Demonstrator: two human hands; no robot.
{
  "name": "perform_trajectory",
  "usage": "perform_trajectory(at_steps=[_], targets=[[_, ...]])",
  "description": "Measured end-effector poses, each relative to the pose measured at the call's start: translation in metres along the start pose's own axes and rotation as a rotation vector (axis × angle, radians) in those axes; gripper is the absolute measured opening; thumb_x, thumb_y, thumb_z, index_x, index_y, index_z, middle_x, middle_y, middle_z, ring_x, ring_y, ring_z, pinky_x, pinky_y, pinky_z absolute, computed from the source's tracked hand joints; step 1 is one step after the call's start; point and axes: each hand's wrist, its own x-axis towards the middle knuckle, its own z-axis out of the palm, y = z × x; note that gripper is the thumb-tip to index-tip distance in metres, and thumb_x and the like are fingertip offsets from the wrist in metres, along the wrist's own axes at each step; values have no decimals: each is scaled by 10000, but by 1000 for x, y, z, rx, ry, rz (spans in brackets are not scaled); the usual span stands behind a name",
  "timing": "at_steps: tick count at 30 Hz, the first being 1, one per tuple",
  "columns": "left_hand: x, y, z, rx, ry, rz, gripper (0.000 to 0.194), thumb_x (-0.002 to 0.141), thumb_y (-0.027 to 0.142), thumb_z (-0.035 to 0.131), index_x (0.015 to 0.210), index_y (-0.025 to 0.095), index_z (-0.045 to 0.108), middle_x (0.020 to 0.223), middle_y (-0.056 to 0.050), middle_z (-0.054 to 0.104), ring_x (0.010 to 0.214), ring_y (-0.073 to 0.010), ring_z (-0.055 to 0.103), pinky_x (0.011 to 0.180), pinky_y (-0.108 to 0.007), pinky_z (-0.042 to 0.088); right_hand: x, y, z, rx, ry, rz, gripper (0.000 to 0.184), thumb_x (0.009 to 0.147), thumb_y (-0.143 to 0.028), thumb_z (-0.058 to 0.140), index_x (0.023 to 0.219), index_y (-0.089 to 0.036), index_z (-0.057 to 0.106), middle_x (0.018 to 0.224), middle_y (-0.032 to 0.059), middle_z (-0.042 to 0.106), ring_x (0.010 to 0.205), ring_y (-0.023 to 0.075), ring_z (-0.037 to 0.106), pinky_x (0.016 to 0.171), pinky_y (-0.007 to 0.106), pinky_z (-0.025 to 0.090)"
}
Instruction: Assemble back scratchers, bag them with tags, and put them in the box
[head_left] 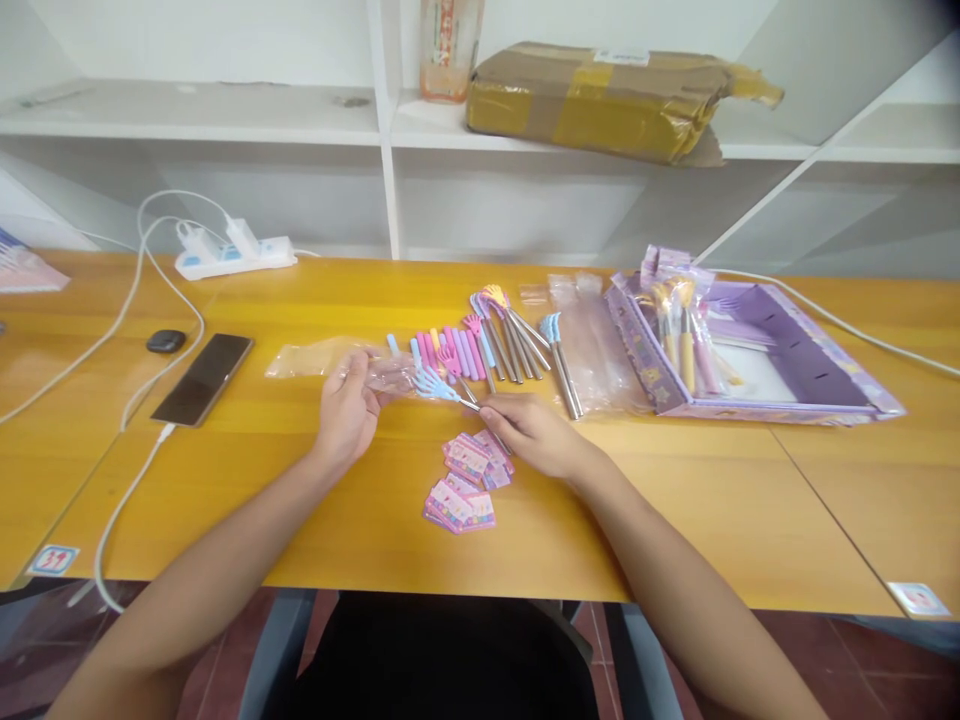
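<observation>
My left hand (346,405) is closed on the edge of a transparent plastic bag (394,374). In my right hand (536,432) is a back scratcher (436,385) with a light-blue, hand-shaped head and a metal rod. Its head points left and lies at the bag's right end; whether it is inside I cannot tell. Just beyond lie several pink, purple, blue and yellow tubes (459,352). Metal-rod back scratchers (517,350) with coloured heads are grouped behind my right hand, with blue-headed ones (564,372) to their right. Small printed cards (459,503) lie in front.
A purple display box (787,408) on the right holds bagged back scratchers (686,345). Transparent bags (600,350) lie beside it. On the left are a phone (202,380) on a cable, a black case (166,341) and a power strip (236,255). A taped carton (585,100) sits on the shelf.
</observation>
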Motion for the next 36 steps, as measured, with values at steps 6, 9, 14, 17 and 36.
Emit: perform_trajectory(at_steps=[6,9,14,17,36], targets=[[-8,-3,2,89,-171,-65,449,820,489,949,1055,180,722,1010,-69,825,908,-216,819,752,-292,689,1,2,3,24,-5,-9,454,1168,-420,398,758,-229,438,700,-16,504,668,156,499,692,310,349],[-15,-10,4,116,-221,-127,481,783,461,980,1073,180,719,1043,-67,826,926,-220,816,786,-324,705,3,-1,7,40,-19,-29,469,1172,-445,387,769,-225,482,720,-1,549,690,162,525,699,310,370],[-19,-15,5,137,-220,-165,515,728,435,1015,1069,180,725,1045,-64,830,933,-248,825,824,-388,721,3,-3,9,77,-13,29,396,1158,-470,438,972,-204,664,870,36,692,766,174,605,743,315,439],[-7,-4,2,122,-160,-56,436,785,455,976,1028,174,746,1024,-73,835,951,-241,828,822,-342,714,0,2,4,182,63,125,354,1117,-490,541,1300,-218,675,912,20,711,738,162,612,706,303,473],[-23,-10,4,123,-322,-225,409,796,473,972,971,140,812,990,-123,853,881,-258,834,810,-372,713,8,9,12,744,158,205,410,767,-459,973,912,-211,680,761,-28,706,677,128,651,647,272,526]])
